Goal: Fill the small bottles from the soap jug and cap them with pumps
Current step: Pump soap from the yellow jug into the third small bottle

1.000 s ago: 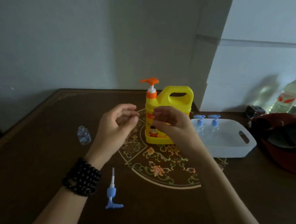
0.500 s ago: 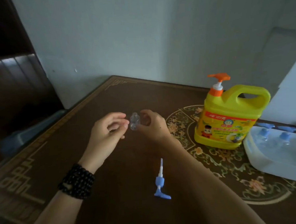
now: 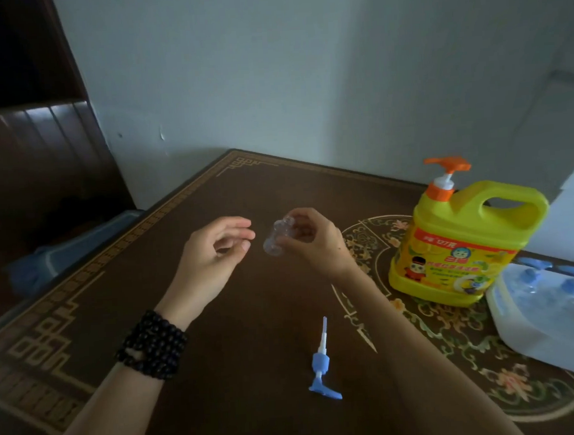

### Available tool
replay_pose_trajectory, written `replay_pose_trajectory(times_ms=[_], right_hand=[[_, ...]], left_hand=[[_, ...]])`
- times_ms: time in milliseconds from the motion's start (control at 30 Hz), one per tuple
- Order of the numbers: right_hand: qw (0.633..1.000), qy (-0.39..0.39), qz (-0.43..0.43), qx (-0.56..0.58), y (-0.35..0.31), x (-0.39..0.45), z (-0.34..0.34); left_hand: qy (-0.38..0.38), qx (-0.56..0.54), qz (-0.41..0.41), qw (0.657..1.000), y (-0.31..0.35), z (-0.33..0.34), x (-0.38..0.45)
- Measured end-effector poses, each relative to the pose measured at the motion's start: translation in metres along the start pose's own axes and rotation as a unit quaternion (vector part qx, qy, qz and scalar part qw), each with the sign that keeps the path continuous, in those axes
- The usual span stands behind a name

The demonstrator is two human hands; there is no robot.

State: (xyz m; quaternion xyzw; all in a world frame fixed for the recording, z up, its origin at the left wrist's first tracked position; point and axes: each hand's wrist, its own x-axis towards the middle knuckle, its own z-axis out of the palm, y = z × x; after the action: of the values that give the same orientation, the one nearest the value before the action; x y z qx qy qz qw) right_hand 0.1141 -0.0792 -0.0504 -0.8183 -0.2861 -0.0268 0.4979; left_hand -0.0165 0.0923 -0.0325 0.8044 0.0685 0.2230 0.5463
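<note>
Holding a small clear bottle [image 3: 277, 236] above the desk [image 3: 218, 320], tilted, before filling.

Right hand [image 3: 313, 241] pinches the empty, transparent bottle by its body; left hand [image 3: 214, 254] hovers beside it, fingers loosely spread. Thin plastic probably feels light and slippery, best gripped mid-body. Blue pump [image 3: 321, 365] lies nearby; yellow soap jug [image 3: 463, 241] stands right.

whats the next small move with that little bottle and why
Probably carry the small clear bottle, held tilted in the right hand, over under the orange pump of the yellow soap jug. It looks empty and uncapped, and its blue pump lies on the table.
</note>
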Motion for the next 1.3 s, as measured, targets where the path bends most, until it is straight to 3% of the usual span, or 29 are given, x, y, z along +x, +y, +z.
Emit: replay_pose_trajectory(times_ms=[200, 533, 733, 900, 1067, 1300], right_hand=[[0.996, -0.038, -0.039, 0.071, -0.021, -0.031, -0.063], [0.982, 0.129, -0.034, 0.134, -0.026, -0.056, -0.141], [0.979, 0.195, -0.049, 0.045, -0.033, -0.052, -0.18], [0.978, 0.188, -0.069, -0.054, -0.041, -0.044, -0.202], [0.93, 0.254, -0.145, -0.222, -0.045, -0.031, -0.225], [0.906, 0.16, -0.203, -0.334, -0.036, -0.023, -0.236]], left_hand=[[-0.095, 0.005, 0.042, 0.995, 0.028, 0.029, 0.012], [-0.154, -0.141, 0.073, 0.975, 0.089, 0.108, 0.028], [-0.152, -0.128, 0.122, 0.972, 0.124, 0.139, 0.05], [-0.141, -0.08, 0.128, 0.978, 0.136, 0.145, 0.066], [-0.116, 0.06, 0.171, 0.977, 0.129, 0.136, 0.076], [-0.12, 0.149, 0.217, 0.957, 0.135, 0.146, 0.086]])
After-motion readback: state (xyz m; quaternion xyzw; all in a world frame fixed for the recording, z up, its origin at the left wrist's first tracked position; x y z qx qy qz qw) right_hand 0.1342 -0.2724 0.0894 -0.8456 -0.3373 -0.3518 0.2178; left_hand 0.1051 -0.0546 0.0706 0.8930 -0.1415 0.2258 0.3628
